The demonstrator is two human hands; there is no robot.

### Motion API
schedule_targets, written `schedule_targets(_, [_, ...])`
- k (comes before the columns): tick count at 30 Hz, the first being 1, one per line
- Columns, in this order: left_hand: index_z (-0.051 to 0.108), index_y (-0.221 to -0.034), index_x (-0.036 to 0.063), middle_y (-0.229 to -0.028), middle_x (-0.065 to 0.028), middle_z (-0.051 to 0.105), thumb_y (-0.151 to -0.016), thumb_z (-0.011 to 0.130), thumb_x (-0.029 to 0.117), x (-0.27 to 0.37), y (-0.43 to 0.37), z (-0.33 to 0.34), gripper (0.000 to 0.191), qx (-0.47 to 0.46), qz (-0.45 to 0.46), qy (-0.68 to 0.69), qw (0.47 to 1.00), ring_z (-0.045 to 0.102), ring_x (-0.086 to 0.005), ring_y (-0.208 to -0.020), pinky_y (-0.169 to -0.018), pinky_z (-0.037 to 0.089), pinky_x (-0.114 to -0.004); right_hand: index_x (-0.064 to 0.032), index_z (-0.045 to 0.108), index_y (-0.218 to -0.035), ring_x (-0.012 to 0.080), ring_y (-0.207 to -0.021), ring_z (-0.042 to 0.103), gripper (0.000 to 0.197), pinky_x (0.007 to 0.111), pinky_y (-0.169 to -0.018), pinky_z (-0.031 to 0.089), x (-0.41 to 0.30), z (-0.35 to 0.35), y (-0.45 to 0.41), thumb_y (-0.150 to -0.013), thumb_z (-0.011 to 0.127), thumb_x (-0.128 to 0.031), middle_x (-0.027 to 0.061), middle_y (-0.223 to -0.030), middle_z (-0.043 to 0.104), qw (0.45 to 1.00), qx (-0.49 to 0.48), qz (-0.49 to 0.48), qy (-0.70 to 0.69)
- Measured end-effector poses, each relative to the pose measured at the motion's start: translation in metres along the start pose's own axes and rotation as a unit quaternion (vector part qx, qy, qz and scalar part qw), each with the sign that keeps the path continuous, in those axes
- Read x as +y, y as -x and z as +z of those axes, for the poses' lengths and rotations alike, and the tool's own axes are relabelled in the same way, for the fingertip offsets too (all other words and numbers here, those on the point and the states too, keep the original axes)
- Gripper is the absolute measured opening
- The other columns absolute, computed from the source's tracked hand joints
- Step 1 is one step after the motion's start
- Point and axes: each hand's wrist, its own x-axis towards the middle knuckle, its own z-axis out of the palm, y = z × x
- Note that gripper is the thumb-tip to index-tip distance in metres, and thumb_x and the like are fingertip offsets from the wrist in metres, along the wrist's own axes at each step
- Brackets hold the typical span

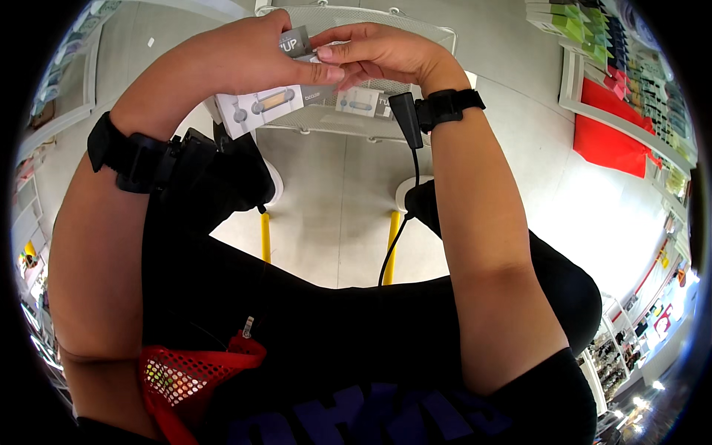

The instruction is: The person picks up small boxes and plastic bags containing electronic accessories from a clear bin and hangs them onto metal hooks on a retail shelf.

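My left hand (250,58) grips small white-and-grey printed product boxes (272,105), its thumb laid across the top. The front box is tilted and shows pictures of round-ended items; a second grey box end (295,41) sticks up behind it. My right hand (372,55) is at the boxes' right end, its thumb and index finger near or on a box edge; whether they grip it is hard to tell. Below the right hand, another similar box (359,103) lies in a white wire-mesh basket (411,22). Black straps with devices are on both wrists.
White shelving (623,128) with hanging goods and a red fabric bag (601,130) stands at the right. More shelving (89,72) runs along the left. A black cable (392,245) hangs from the right wrist device. A red mesh item (178,378) is by my left elbow.
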Motion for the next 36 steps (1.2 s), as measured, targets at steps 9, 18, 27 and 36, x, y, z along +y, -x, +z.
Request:
schedule_targets(9, [0.054, -0.139, -0.0019, -0.11, -0.0246, 0.073, -0.083, 0.073, 0.073, -0.004, 0.0, -0.004, 0.096, 0.061, -0.052, 0.001, 0.997, 0.074, -0.032, -0.097, -0.086, 0.058, -0.041, -0.0076, 0.074, -0.126, 0.0099, -0.09, 0.061, 0.04, 0.028, -0.083, 0.052, 0.055, -0.054, 0.01, -0.095, 0.074, -0.033, -0.0011, -0.106, 0.071, 0.978, 0.102, 0.143, 0.115])
schedule_targets(18, [0.043, -0.143, 0.0065, -0.111, -0.0235, 0.072, -0.084, 0.08, 0.044, -0.001, 0.0, 0.0, 0.079, 0.042, -0.02, -0.04, 0.998, 0.073, -0.0327, -0.092, -0.081, 0.057, -0.042, -0.0131, 0.069, -0.132, 0.0201, -0.106, 0.067, 0.042, 0.035, -0.075, 0.058, 0.089, -0.047, 0.006, -0.093, 0.07, -0.029, 0.0073, -0.122, 0.071, 0.887, 0.128, 0.297, 0.329])
schedule_targets(27, [0.043, -0.141, 0.0145, -0.11, -0.0192, 0.07, -0.088, 0.077, 0.024, 0.012, 0.005, -0.002, 0.063, -0.026, 0.015, -0.021, 0.999, 0.071, -0.0317, -0.091, -0.079, 0.055, -0.043, -0.0087, 0.073, -0.127, 0.0262, -0.091, 0.073, 0.042, 0.039, -0.077, 0.059, 0.067, -0.035, -0.016, -0.087, 0.07, -0.02, 0.0109, -0.109, 0.076, 0.733, 0.156, 0.307, 0.587])
schedule_targets(36, [0.052, -0.142, 0.0153, -0.113, -0.0138, 0.067, -0.093, 0.077, 0.022, 0.0, -0.002, 0.004, 0.055, -0.018, 0.08, 0.042, 0.996, 0.066, -0.0254, -0.093, -0.083, 0.054, -0.038, -0.0115, 0.061, -0.141, 0.0214, -0.115, 0.069, 0.047, 0.04, -0.098, 0.055, -0.024, -0.006, -0.006, -0.103, 0.064, -0.038, 0.0059, -0.126, 0.071, 0.998, -0.042, -0.039, -0.022])
